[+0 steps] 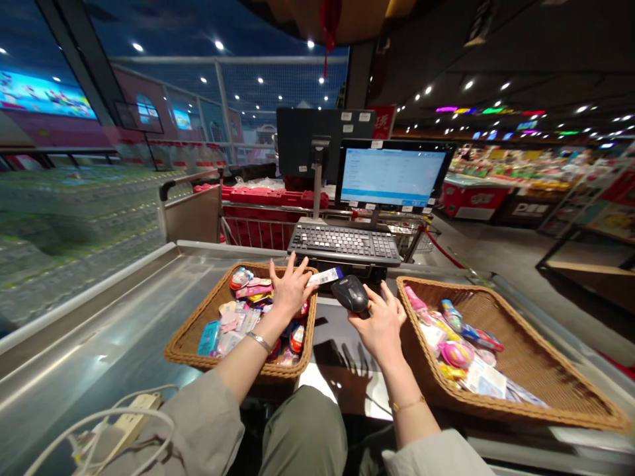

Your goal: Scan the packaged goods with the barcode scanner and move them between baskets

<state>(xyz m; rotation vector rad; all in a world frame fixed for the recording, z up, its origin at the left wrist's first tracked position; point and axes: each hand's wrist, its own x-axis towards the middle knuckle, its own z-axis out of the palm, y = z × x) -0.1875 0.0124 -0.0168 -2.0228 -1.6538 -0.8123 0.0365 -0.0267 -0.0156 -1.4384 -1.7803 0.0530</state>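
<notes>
My left hand [290, 289] is above the left wicker basket [186, 340], its fingers spread. A slim white packet with a purple end [325, 276] sticks out from between its thumb and forefinger, pointing at the scanner. In my right hand [381, 324] is a black barcode scanner [350, 293], gripped between thumb and forefinger while the other fingers fan out. Its head is just right of the packet. Small wrapped sweets and toys fill the left basket, among them a blue packet [209, 337]. The right wicker basket [540, 344] holds a pink wrapped item [456, 354] and several others.
Behind the baskets stand a keyboard [347, 240] and a lit monitor [391, 173]. A metal counter [133, 324] runs along the left, with a power strip [126, 423] and white cables near me. Shopping carts [258, 228] stand beyond the counter.
</notes>
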